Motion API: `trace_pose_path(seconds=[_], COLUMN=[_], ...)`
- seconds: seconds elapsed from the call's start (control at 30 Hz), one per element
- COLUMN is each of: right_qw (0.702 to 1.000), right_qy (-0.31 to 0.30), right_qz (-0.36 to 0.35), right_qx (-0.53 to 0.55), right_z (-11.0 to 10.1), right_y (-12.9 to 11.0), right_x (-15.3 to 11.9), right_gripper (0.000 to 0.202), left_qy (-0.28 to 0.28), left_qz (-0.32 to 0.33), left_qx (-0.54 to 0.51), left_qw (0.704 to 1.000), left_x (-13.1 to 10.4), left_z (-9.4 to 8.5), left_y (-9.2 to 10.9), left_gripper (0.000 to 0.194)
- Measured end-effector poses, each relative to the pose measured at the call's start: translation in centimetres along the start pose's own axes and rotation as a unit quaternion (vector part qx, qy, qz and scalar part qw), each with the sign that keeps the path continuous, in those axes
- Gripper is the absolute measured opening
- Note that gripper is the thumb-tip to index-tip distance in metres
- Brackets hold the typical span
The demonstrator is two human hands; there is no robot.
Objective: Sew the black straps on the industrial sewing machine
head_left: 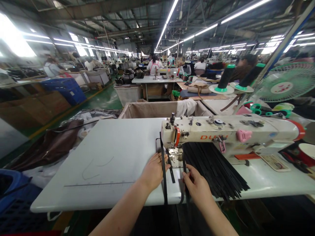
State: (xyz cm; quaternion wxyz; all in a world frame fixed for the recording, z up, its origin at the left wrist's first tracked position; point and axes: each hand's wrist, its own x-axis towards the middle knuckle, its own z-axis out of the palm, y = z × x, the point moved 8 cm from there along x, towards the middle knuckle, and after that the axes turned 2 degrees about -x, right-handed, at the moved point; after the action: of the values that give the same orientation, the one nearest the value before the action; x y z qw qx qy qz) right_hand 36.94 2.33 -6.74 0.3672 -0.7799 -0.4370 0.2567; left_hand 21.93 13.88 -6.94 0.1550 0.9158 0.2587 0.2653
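Observation:
My left hand (154,172) lies flat on the white table left of the needle plate (176,158), fingers stretched forward. A long black strap (165,186) runs across its fingers and over the table's front edge. Just right of its fingertips lies a narrow black strap end (173,177). Closer to the front edge, my right hand (197,183) pinches another black strap (184,162), which leads up to the presser foot area of the sewing machine (231,131). How the straps join under the machine head is hidden.
Many black strips (216,170) lie fanned under the machine arm. Two black thread cones (225,78) and a green fan (285,83) stand at right. Behind the table is a cloth-lined bin (150,109); a blue basket (14,190) is at left. Other people sit farther back.

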Motion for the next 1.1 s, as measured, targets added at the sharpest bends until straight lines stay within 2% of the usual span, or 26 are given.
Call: trace_pose_path(seconds=[0.1,0.23,0.3,0.6,0.73,1.1], right_qw=[1.000,1.000,1.000,0.998,0.995,0.998], right_qy=[-0.008,-0.003,0.003,-0.046,-0.066,-0.056], right_qz=[0.009,-0.006,-0.016,0.029,0.040,-0.005], right_qx=[0.005,0.007,0.015,0.044,0.064,0.022], right_z=[-0.1,-0.3,-0.5,-0.1,0.3,0.2], right_y=[0.5,1.2,1.4,1.0,0.9,1.0], right_x=[-0.7,-1.5,-1.7,-2.6,-3.0,-2.8], right_gripper=[0.055,0.032,0.027,0.050,0.050,0.046], left_qy=[-0.002,-0.003,-0.009,-0.017,-0.009,-0.010], left_qz=[-0.006,-0.010,-0.014,-0.014,-0.012,-0.008], left_qx=[-0.002,-0.002,-0.002,0.011,0.007,0.009], left_qw=[1.000,1.000,1.000,1.000,1.000,1.000], left_x=[0.1,0.1,0.1,0.2,0.1,0.4], left_z=[0.1,0.1,0.1,0.2,0.0,-0.5], left_y=[-0.2,-0.2,-0.2,-0.3,-0.2,0.3], left_gripper=[0.035,0.037,0.038,0.035,0.036,0.036])
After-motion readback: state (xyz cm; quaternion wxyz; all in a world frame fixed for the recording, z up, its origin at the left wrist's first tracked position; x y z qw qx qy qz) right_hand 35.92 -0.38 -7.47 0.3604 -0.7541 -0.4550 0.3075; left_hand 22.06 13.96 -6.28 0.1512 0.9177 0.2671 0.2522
